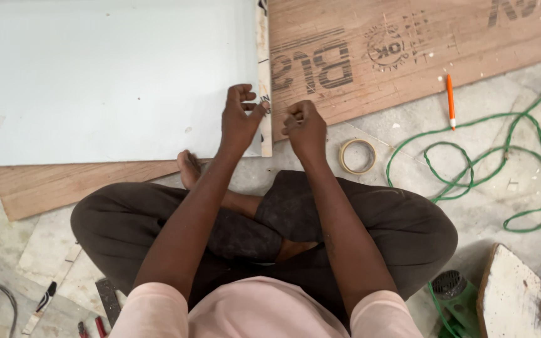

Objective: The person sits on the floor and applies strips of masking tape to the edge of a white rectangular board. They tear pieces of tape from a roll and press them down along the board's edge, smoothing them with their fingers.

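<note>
One person sits cross-legged on the floor [521, 94], seen from above. The left hand [240, 119] rests on the right edge of one pale laminate sheet [95, 75], fingers curled, thumb and forefinger pinching the narrow edge strip [264, 81] that runs along that side. The right hand [305, 125] is closed into a fist just beside the strip, over the plywood board [408, 56]; whether it grips anything cannot be told. The laminate sheet lies on top of the plywood, covering its left part. One roll of tape [357, 156] lies on the floor near the right hand. One orange pencil [450, 100] lies at the plywood's lower edge. One green cable [489, 169] loops across the floor on the right. One bare foot [188, 169] touches the sheet's near edge.
</note>
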